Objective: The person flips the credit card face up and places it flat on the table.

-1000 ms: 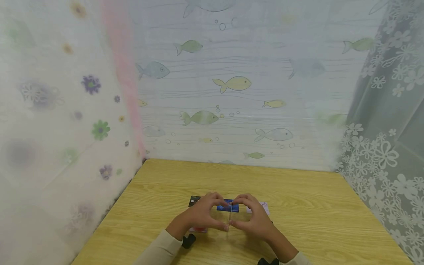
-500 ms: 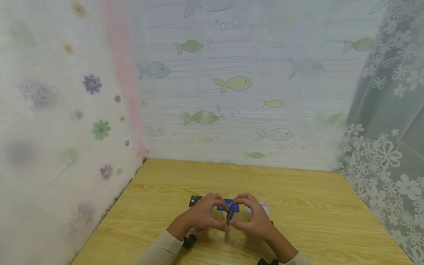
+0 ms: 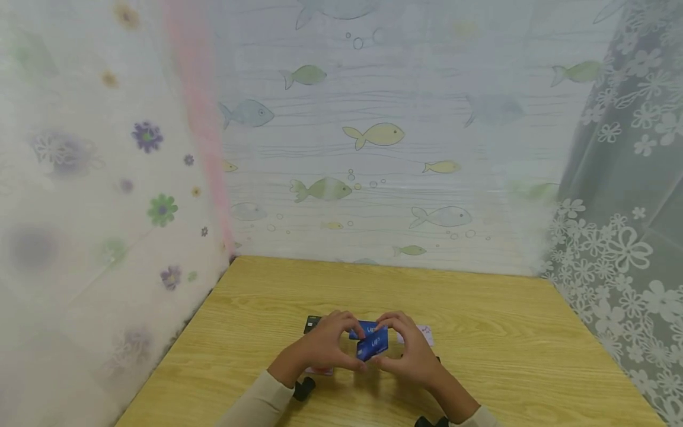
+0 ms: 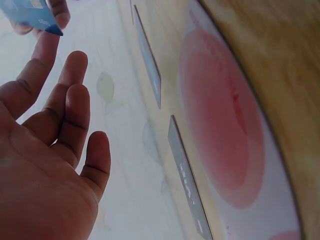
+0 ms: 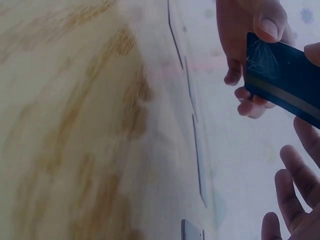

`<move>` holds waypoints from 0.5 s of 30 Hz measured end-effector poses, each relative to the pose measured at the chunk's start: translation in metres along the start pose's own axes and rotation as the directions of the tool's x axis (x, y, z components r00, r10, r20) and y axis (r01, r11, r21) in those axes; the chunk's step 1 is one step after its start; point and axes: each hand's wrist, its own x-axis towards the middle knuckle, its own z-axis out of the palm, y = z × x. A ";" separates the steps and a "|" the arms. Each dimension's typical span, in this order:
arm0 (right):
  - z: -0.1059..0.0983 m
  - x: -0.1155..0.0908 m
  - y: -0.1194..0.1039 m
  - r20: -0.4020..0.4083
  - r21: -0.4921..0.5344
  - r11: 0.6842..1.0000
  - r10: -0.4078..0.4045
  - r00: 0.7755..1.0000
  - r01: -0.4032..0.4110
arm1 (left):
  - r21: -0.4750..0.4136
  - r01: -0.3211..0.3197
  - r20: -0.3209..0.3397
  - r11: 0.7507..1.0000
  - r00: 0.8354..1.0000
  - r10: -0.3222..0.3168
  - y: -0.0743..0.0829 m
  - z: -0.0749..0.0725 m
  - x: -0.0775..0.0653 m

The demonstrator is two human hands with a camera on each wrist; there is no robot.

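Both hands hold one blue card (image 3: 372, 345) with "VIP" lettering above the table, its face tilted toward the head camera. My left hand (image 3: 329, 342) pinches its left end between thumb and fingers. My right hand (image 3: 409, 351) grips it at the right with thumb and index finger on opposite edges. The right wrist view shows the card's back (image 5: 282, 75) with a dark stripe and pale lines; the other right-hand fingers (image 5: 292, 192) stand off it. Behind the held card lies another blue VIP card (image 3: 364, 328), partly covered.
On the wooden table (image 3: 480, 314) lie a black card (image 3: 312, 324) beyond the left hand and a whitish card (image 3: 426, 334) by the right. A card with a red round print (image 4: 220, 115) lies close under the left wrist. A patterned sheet (image 3: 373, 178) hangs behind.
The held card was edge-on one second ago and has turned between the fingers, so its blue VIP face now shows. Both hands have stayed nearly in place.
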 end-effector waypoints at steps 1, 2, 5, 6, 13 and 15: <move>0.000 0.000 0.000 0.000 -0.004 1.000 0.003 1.000 -0.003 | 0.003 0.003 -0.004 1.000 1.000 -0.003 0.000 -0.001 0.000; 0.001 0.000 0.000 0.000 -0.008 1.000 0.008 1.000 -0.008 | 0.000 0.004 -0.008 1.000 1.000 -0.004 -0.001 -0.002 -0.001; 0.001 0.001 0.000 0.001 -0.024 0.999 0.023 1.000 -0.023 | -0.031 0.006 -0.011 0.999 1.000 -0.007 -0.001 -0.006 -0.002; 0.001 0.001 0.000 0.001 -0.026 0.999 0.022 1.000 -0.022 | -0.044 0.006 -0.011 0.999 1.000 -0.006 -0.001 -0.007 -0.003; 0.000 0.001 0.004 0.008 -0.048 0.999 -0.007 1.000 0.008 | -0.048 0.006 -0.013 0.999 1.000 -0.007 -0.005 -0.010 -0.004; -0.001 0.001 0.006 0.013 -0.067 0.998 -0.005 1.000 0.006 | -0.047 0.012 -0.010 0.999 1.000 -0.012 -0.006 -0.010 -0.004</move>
